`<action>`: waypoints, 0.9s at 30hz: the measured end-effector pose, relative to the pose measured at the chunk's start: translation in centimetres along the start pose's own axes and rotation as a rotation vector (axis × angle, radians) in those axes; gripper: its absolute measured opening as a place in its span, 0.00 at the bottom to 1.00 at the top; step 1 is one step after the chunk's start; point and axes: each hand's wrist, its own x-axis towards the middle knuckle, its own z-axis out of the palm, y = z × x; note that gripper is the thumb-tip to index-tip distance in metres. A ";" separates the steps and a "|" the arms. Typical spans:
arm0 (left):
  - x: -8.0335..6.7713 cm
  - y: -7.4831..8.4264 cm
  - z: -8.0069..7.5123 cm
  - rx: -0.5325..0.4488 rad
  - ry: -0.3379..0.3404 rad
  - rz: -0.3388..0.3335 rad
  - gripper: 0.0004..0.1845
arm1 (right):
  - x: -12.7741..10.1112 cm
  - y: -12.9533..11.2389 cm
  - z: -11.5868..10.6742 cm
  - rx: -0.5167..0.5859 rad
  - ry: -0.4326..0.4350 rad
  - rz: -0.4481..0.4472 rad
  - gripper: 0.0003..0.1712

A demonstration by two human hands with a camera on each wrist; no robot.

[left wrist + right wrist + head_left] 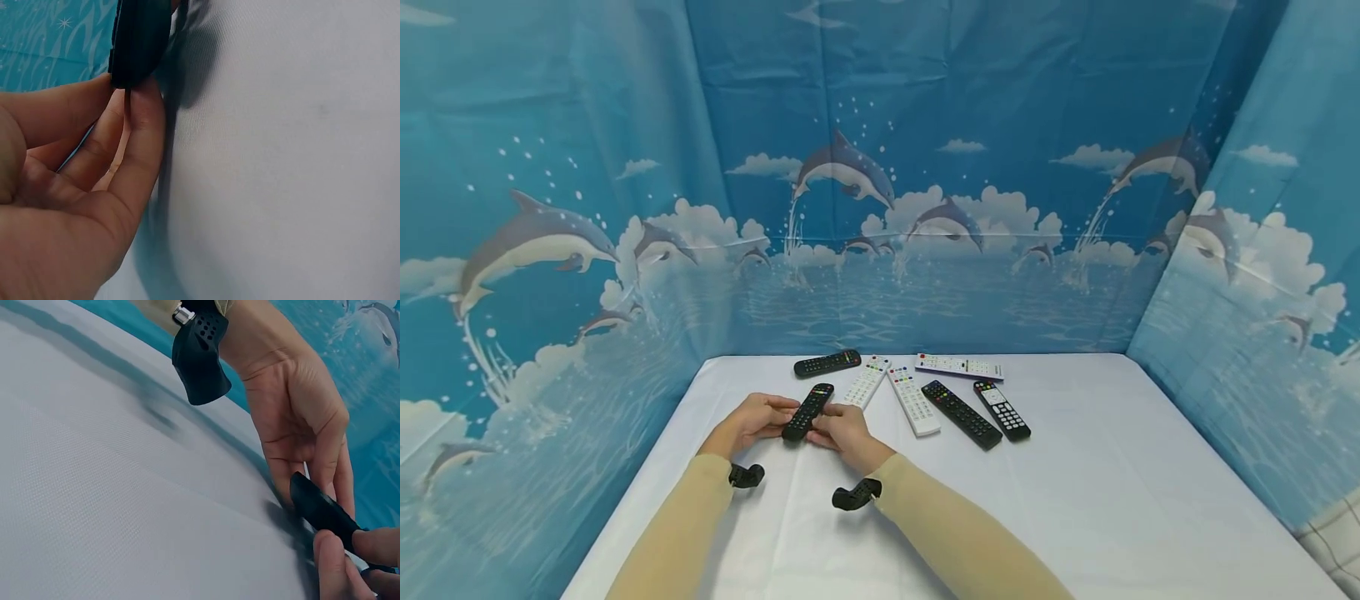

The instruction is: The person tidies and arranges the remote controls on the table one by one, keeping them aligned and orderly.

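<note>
A black remote control (pixel 808 412) with rows of small buttons is held between both hands, tilted slightly, its top end pointing away. My left hand (pixel 762 418) pinches its left edge; in the left wrist view, thumb and fingertips meet the dark remote (pixel 140 40) at its edge. From the other side my right hand (pixel 846 433) grips the lower right edge. The right wrist view has the right thumb and fingers (pixel 334 562) on the remote (pixel 322 512), with the left hand (pixel 300 419) opposite. A shadow lies on the white cloth beneath the remote.
Around the hands on the white table (pixel 1097 483) lie a black remote (pixel 827 363), a white remote (pixel 867 382), another white remote (pixel 913 402), a white-and-purple remote (pixel 959 367), a long black remote (pixel 962 415) and a black remote with white buttons (pixel 1002 411). A dolphin-print curtain (pixel 925 300) encloses the table.
</note>
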 end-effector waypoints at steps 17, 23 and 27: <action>-2.8 0.9 -0.1 -0.003 0.007 -0.001 0.30 | -1.5 -0.3 1.1 -0.275 0.019 -0.217 0.48; -4.2 1.4 -0.4 0.113 0.017 0.010 0.29 | -2.2 -0.5 1.5 -0.300 -0.021 -0.250 0.50; -5.5 1.1 -0.8 0.150 0.030 0.037 0.31 | -2.7 -0.3 1.9 -0.405 -0.027 -0.295 0.51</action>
